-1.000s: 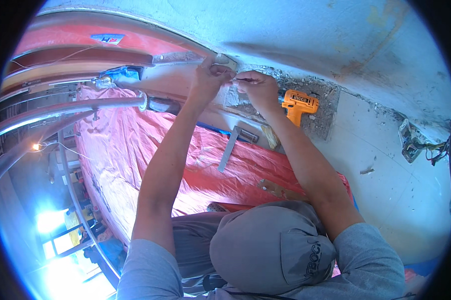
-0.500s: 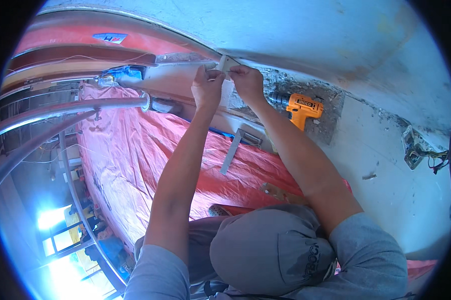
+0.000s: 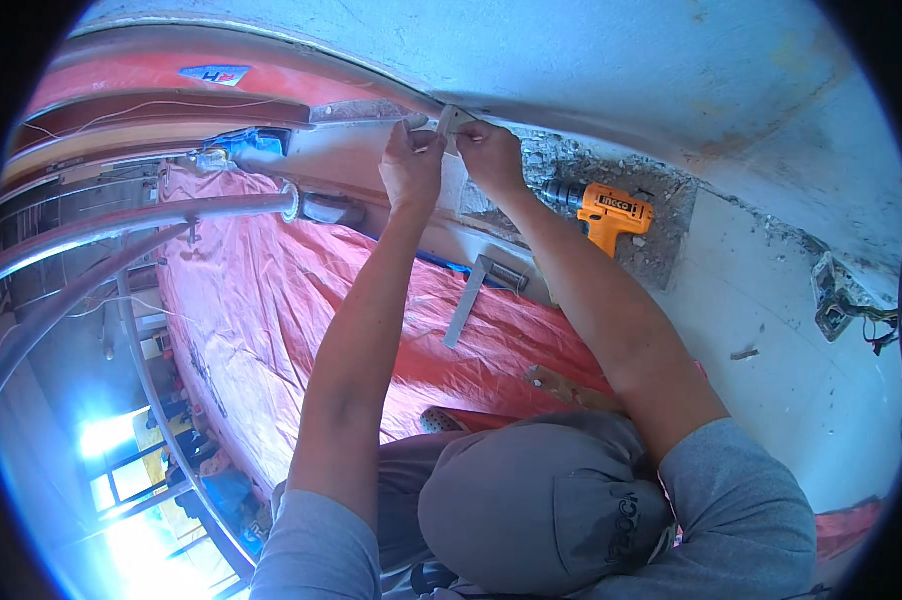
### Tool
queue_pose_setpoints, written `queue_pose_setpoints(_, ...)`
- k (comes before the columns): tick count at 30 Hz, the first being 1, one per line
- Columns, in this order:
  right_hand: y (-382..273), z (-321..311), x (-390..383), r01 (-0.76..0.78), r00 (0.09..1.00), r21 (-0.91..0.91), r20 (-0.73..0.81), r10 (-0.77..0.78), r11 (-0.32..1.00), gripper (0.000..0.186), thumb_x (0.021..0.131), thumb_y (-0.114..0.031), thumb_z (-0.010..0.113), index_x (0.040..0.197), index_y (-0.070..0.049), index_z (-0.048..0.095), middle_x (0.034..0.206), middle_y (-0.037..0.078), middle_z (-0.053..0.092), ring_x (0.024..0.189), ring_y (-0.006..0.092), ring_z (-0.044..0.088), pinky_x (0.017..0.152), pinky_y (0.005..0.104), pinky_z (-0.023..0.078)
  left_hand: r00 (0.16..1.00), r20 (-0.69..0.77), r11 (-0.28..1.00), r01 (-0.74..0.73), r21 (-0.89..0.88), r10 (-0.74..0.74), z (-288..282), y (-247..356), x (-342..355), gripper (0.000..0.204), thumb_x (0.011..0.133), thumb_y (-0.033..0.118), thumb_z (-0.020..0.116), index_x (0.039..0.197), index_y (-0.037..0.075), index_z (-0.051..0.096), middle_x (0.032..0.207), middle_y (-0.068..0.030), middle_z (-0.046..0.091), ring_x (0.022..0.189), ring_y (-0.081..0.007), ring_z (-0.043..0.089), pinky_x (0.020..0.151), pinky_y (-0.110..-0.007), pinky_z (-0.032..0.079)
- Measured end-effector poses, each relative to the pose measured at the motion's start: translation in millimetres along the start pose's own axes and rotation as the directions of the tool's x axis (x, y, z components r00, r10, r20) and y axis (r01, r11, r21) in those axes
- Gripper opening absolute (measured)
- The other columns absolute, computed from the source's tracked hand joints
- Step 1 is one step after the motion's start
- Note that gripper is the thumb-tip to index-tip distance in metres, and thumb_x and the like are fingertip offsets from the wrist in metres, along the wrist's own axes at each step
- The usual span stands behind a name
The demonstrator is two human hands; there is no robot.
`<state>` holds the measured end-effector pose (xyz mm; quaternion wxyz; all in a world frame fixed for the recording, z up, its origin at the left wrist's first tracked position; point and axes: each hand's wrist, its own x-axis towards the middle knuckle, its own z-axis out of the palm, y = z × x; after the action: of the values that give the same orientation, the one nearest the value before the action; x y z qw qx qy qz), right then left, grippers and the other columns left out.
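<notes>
Both my arms stretch out to the base of the pale wall. My left hand (image 3: 411, 178) has thumb and fingers pinched at the left side of a small pale plate (image 3: 454, 120). My right hand (image 3: 492, 160) is pinched at the plate's right side. What sits between either hand's fingertips is too small to name. A yellow-orange cordless drill (image 3: 611, 213) lies on rubble to the right of my right forearm, its chuck toward my wrist. A metal try square (image 3: 466, 305) rests on the pink tarp (image 3: 271, 265) between my forearms.
Broken rubble (image 3: 661, 230) runs along the wall (image 3: 671, 70). An opened box with loose wires (image 3: 833, 300) is at the far right. Metal tubes (image 3: 141, 212) cross the left side. A red curved beam (image 3: 131, 68) spans the upper left. A blue bag (image 3: 251, 145) lies beneath it.
My hands have shifted very slightly, with the right hand a little lower and still pinched by the plate. The drill and try square appear slightly shifted as the view moves.
</notes>
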<state>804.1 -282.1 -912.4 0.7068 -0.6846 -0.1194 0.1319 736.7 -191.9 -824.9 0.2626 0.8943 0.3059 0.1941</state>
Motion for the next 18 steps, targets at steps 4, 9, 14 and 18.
queue_pose_setpoints(4, -5, -4, 0, 0.031, 0.998, -0.024, 0.052, -0.03, 0.999, 0.024, 0.094, -0.022, 0.068, 0.104, -0.003, 0.08, 0.096, 0.024, 0.077, 0.092, 0.0413, 0.076, 0.085, 0.0482, 0.06, 0.999, -0.024, 0.997, 0.041, -0.07, -0.043, 0, 1, 0, 0.04, 0.087, 0.014, 0.082, 0.123, 0.002, 0.069, 0.099, -0.013, 0.082, 0.089, -0.0219, 0.078, 0.081, -0.037, 0.059)
queue_pose_setpoints(9, -17, -4, 6, -0.019, 0.991, -0.092, 0.129, 0.031, 0.996, 0.032, 0.101, -0.029, 0.063, 0.105, -0.002, 0.08, 0.097, 0.024, 0.078, 0.093, 0.0402, 0.077, 0.086, 0.0485, 0.059, 0.991, -0.025, 0.968, 0.122, -0.218, -0.131, 1, -17, 11, 0.044, 0.085, 0.01, 0.081, 0.126, -0.001, 0.067, 0.098, -0.012, 0.08, 0.084, -0.0174, 0.075, 0.074, -0.032, 0.058)
queue_pose_setpoints(14, -17, 2, 6, -0.037, 0.989, -0.213, 0.134, 0.067, 0.976, 0.036, 0.103, -0.026, 0.056, 0.098, 0.003, 0.077, 0.096, 0.033, 0.074, 0.095, 0.0492, 0.073, 0.091, 0.0569, 0.057, 0.994, -0.011, 0.969, 0.1, -0.225, -0.105, 2, -19, 15, 0.049, 0.085, 0.0, 0.08, 0.13, -0.007, 0.062, 0.101, -0.0146, 0.078, 0.08, -0.0166, 0.073, 0.067, -0.028, 0.059)
queue_pose_setpoints(18, -10, 5, 12, -0.026, 0.981, -0.3, 0.173, 0.081, 0.953, 0.042, 0.105, -0.031, 0.053, 0.101, 0.004, 0.076, 0.1, 0.033, 0.074, 0.096, 0.0502, 0.073, 0.091, 0.057, 0.057, 0.988, -0.008, 0.965, 0.149, -0.218, -0.154, 3, -11, 11, 0.046, 0.084, 0.005, 0.08, 0.127, -0.005, 0.064, 0.1, -0.0141, 0.079, 0.083, -0.0195, 0.075, 0.073, -0.032, 0.059)
